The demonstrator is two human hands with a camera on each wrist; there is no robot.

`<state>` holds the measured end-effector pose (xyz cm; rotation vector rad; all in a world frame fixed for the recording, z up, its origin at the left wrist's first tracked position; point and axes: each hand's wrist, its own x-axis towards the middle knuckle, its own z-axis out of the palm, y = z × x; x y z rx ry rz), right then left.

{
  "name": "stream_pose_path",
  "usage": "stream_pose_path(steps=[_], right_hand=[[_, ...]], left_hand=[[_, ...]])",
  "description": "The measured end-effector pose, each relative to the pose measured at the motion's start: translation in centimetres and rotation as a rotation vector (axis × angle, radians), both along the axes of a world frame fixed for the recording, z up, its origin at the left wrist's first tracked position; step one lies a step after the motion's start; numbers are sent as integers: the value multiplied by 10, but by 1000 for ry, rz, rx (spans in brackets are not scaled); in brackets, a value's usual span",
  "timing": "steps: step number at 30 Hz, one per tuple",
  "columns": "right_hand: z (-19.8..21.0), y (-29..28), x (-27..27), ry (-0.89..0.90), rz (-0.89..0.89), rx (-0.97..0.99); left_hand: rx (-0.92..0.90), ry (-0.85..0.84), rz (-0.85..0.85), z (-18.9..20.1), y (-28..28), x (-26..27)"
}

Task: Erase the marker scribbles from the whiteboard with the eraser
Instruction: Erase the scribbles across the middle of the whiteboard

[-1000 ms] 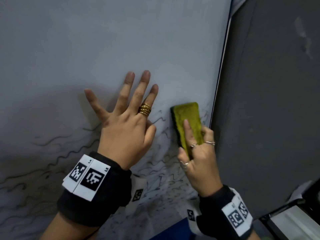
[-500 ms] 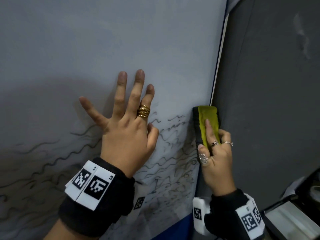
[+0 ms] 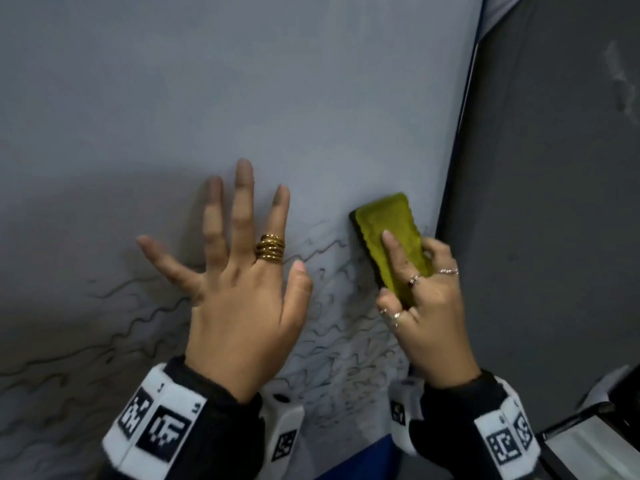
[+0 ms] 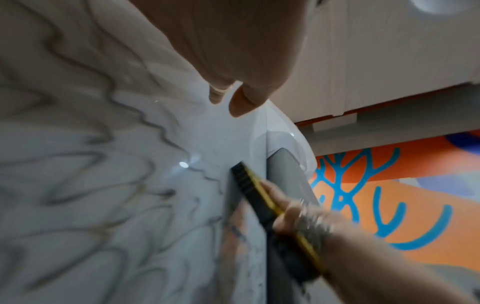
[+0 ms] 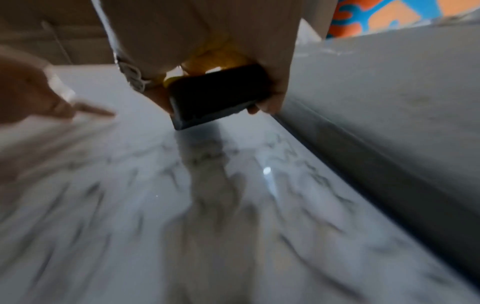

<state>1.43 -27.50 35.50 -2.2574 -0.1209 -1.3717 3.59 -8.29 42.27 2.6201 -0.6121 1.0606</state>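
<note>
The whiteboard point(image 3: 277, 81) fills the head view, with wavy black marker scribbles point(image 3: 332, 327) across its lower part and a bare upper part. My right hand point(image 3: 426, 306) grips a yellow-backed eraser point(image 3: 388, 233), its black felt face point(image 5: 218, 94) against the board near the right edge. My left hand point(image 3: 239, 282) lies flat on the board with fingers spread, left of the eraser. In the left wrist view the eraser point(image 4: 259, 197) shows edge-on against the scribbles point(image 4: 103, 164). Scribbles point(image 5: 207, 185) blur below the eraser in the right wrist view.
A dark grey wall point(image 3: 554, 202) borders the whiteboard's right edge point(image 3: 460, 140). A black and white device point(image 3: 595, 441) sits at the lower right corner. A blue strip point(image 3: 360, 462) shows under the board's bottom edge. An orange and blue patterned surface point(image 4: 389, 195) lies beyond.
The eraser moved right to the board's edge, then came back left and a little up onto the scribbles. My left hand stayed flat on the board.
</note>
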Motion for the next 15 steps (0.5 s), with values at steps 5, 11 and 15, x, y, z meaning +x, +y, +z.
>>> stream_pose_path(steps=[5,11,15], right_hand=[[25,35,19,-62,115,24],[-23,20,14,-25,51,-45],[-1,19,16,-97,13,16]], left_hand=[[39,3,35,-4,7,8],[55,-14,36,-2,15,10],[49,-4,36,-1,12,6]])
